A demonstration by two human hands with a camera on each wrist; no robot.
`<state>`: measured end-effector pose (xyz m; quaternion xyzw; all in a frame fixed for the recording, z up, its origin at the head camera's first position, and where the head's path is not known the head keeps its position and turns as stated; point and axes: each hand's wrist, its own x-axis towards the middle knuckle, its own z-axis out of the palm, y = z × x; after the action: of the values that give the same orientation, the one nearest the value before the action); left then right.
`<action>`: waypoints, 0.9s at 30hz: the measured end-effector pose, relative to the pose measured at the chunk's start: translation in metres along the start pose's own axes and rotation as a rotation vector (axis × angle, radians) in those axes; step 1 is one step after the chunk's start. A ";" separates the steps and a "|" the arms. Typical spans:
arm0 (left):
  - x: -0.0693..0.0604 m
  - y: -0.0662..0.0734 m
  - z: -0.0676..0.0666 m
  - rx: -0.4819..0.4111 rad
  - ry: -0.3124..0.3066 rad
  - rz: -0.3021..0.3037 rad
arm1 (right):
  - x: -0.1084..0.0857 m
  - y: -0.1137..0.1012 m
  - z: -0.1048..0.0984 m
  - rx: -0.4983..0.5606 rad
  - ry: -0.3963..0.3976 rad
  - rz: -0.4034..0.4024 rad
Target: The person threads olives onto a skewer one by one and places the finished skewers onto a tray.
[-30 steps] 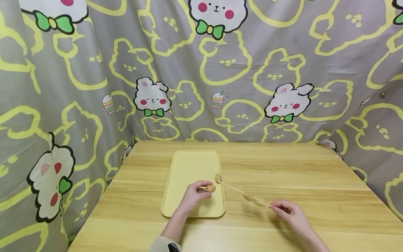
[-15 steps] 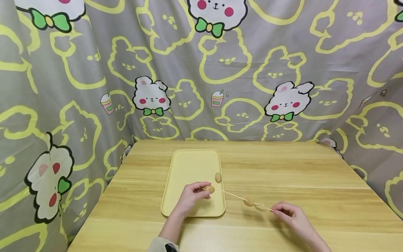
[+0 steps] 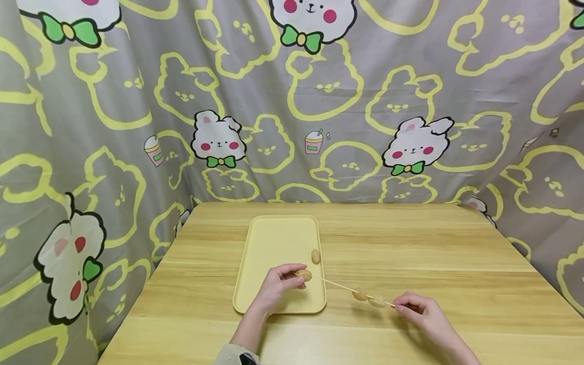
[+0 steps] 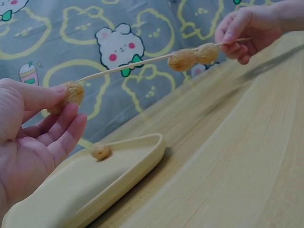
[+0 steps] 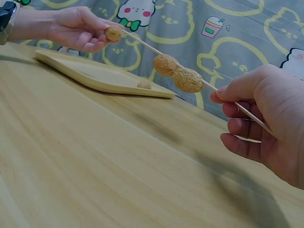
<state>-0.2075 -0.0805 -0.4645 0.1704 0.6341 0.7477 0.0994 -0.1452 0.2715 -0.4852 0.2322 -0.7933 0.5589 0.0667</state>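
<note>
My left hand (image 3: 272, 288) pinches a wrinkled brown ball (image 4: 73, 93) between thumb and fingers, above the tray. With thumb and forefinger, my right hand (image 3: 424, 310) pinches a thin wooden skewer (image 5: 142, 43) near its right end. Two more such balls sit threaded side by side on the skewer, a browner ball (image 4: 182, 60) and a paler ball (image 4: 207, 53) closer to my right hand. The skewer's far tip meets the ball in my left hand; whether it has pierced it I cannot tell. Another brown ball (image 3: 316, 257) lies inside the tray by its right edge.
The pale yellow tray (image 3: 276, 238) lies on the left part of the wooden table (image 3: 410, 243). A grey patterned curtain (image 3: 274, 96) closes off the back and sides.
The skewer's tip has swung down from beside the ball in the tray to the ball in my left hand. Both hands have barely moved.
</note>
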 end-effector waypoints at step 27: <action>-0.002 -0.006 -0.003 -0.097 -0.043 0.036 | -0.001 0.002 0.001 0.026 -0.002 -0.017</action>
<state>-0.2076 -0.0832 -0.4714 0.1930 0.5917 0.7753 0.1077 -0.1452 0.2713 -0.4873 0.2402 -0.7840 0.5683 0.0678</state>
